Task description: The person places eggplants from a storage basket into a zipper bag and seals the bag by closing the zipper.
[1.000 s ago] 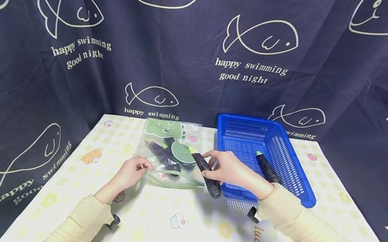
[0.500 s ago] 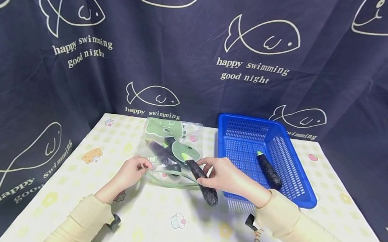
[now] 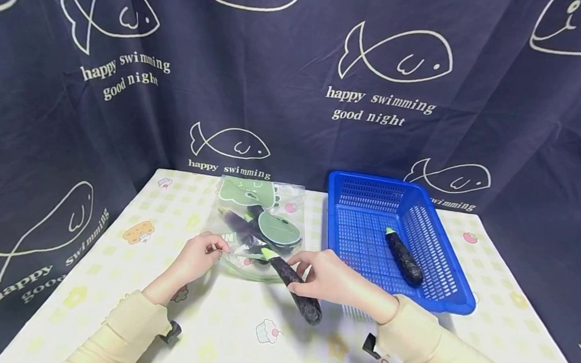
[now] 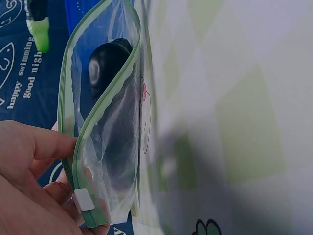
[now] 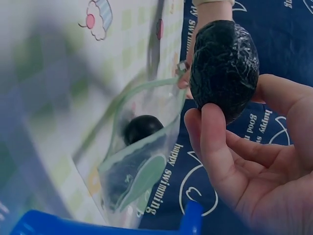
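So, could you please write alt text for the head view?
A person's right hand holds a dark, green-tipped vegetable near the mouth of a clear bag, whose edge the left hand pinches. To the right, a similar vegetable lies in a blue basket.

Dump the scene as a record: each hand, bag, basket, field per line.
left hand: pinches bag at mouth edge
right hand: holds dark eggplant, green tip toward bag
dark eggplant: outside bag
bag: mouth open, bagged eggplants inside, count unclear
basket: blue, one eggplant inside
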`<state>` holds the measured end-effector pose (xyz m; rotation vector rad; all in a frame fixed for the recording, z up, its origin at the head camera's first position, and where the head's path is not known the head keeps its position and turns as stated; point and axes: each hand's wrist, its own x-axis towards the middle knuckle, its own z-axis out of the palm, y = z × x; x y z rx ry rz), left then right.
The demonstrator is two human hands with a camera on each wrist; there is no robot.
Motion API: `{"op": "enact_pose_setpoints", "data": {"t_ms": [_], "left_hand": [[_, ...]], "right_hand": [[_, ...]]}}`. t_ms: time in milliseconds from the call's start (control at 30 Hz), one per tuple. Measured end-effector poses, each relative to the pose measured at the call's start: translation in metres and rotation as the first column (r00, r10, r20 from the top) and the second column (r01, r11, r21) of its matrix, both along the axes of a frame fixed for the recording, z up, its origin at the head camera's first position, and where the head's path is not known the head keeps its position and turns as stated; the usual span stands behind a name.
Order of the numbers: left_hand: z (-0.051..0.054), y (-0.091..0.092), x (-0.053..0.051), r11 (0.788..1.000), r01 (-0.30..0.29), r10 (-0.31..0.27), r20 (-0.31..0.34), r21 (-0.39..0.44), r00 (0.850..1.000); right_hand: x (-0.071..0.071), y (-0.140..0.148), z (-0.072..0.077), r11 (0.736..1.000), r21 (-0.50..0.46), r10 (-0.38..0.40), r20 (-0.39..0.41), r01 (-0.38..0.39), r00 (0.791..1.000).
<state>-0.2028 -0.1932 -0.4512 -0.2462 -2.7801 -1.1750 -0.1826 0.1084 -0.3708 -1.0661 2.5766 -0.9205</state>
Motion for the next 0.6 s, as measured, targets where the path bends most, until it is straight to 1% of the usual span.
{"op": "enact_pose_setpoints", "data": {"t_ms": [133,300,600], "left_hand": [[0.000,0.001,0.000,1.000,-0.003,0.004,-0.017,0.012,1.000],[-0.001,0.002,0.000,1.000,-0.010,0.010,-0.024,0.009,1.000],[-0.001,0.002,0.000,1.000,-0.013,0.013,-0.039,0.013,0.999]], "right_hand": [[0.001,-0.002,-0.007,1.000,0.007,0.015,-0.009,-0.015,1.000],[0.002,-0.006,-0.015,0.999,0.019,0.033,-0.008,-0.033,0.999],[0.003,-0.013,-0.022,0.999,0.009,0.051,0.014,-0.051,0.999]]}}
